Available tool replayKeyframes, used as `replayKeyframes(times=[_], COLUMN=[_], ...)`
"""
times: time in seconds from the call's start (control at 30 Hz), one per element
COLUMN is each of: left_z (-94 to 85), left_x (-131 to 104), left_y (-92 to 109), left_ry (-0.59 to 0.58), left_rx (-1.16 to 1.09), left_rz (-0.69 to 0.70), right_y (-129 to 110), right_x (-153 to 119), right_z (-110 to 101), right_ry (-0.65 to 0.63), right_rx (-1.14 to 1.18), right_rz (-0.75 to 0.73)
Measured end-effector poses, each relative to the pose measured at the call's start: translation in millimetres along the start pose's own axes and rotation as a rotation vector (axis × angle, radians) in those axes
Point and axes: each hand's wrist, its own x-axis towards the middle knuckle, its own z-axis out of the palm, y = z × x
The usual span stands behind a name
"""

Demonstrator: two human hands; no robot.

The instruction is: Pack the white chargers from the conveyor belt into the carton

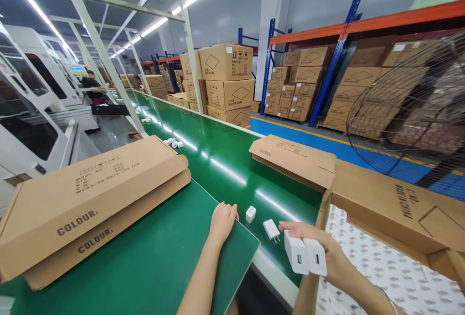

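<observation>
My right hand (pixel 327 242) is closed around two white USB wall chargers (pixel 298 252), held side by side with their USB ports facing me. They hang just above the green conveyor belt (pixel 232 172), beside the open carton. Another charger (pixel 271 229) lies on the belt with its metal prongs showing, near my right fingertips. Further left stands one more white charger (pixel 250 214). My left hand (pixel 223 219) rests at the edge of the green tabletop (pixel 156 247), fingers curled in; whatever they may hold is hidden.
At right, an open carton (pixel 385 194) contains white pieces in rows with grey marks. Folded cartons (pixel 109 184) lie on the left. A carton flap (pixel 294 155) overhangs the belt. More chargers (pixel 174 143) sit up the belt. A fan (pixel 410 107) stands right; a person (pixel 90 80) sits far back.
</observation>
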Motion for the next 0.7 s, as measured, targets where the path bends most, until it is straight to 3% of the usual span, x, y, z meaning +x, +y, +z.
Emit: replayKeyframes(times=[0.13, 0.2, 0.27, 0.37, 0.43, 0.53, 0.6, 0.7], left_z=[-0.5, -0.8, -0.9, 0.1, 1.1, 2.1, 2.0, 1.3], left_x=[-0.4, -0.8, -0.9, -0.1, 0.9, 1.8, 1.8, 1.3], left_y=[0.2, 0.0, -0.6, -1.7, -2.2, -2.3, -2.0, -1.3], left_ry=[-0.009, -0.009, -0.006, -0.006, -0.007, -0.006, -0.007, -0.006], left_rx=[-0.003, -0.007, -0.009, -0.004, 0.003, 0.008, 0.007, 0.002], left_rz=[0.002, 0.003, 0.004, 0.003, 0.001, -0.004, -0.002, -0.003], right_y=[0.2, 4.9, 17.4, 49.8, 73.9, 101.6, 112.0, 118.4], right_x=[-1.0, 2.7, 5.6, -0.9, -13.4, -34.3, -43.0, -45.4], right_z=[-1.8, -15.8, -44.6, -108.8, -151.7, -191.8, -197.6, -185.8], right_ry=[-0.090, -0.177, -0.200, -0.151, -0.198, -0.199, -0.190, -0.174], right_rx=[-0.049, -0.115, -0.239, -0.507, -0.669, -0.800, -0.799, -0.733], right_rz=[0.065, 0.156, 0.278, 0.451, 0.667, 0.850, 0.880, 0.850])
